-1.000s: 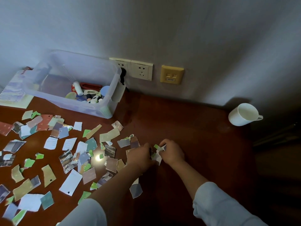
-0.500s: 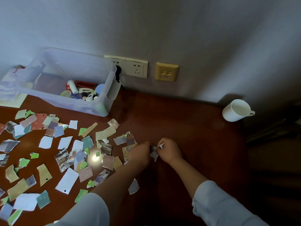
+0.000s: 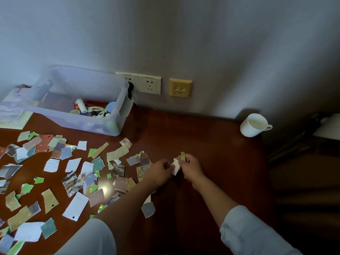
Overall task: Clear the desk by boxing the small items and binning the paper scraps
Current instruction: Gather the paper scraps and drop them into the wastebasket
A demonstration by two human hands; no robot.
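Step in hand: gathering scraps; small items lie in the clear plastic box (image 3: 117, 115) by the wall.
Grip, left hand (image 3: 160, 172): pinches the gathered bundle of white and green torn paper (image 3: 176, 165).
Grip, right hand (image 3: 191, 167): curled round the same bundle, mid dark red-brown wooden surface (image 3: 202, 140).
Remaining: many loose torn paper scraps (image 3: 73, 205), left of the hands.
Next move, judged: add nearby scraps, then carry to a bin; none in view.

Dim, soft, glare spot on desk (image 3: 184, 137)
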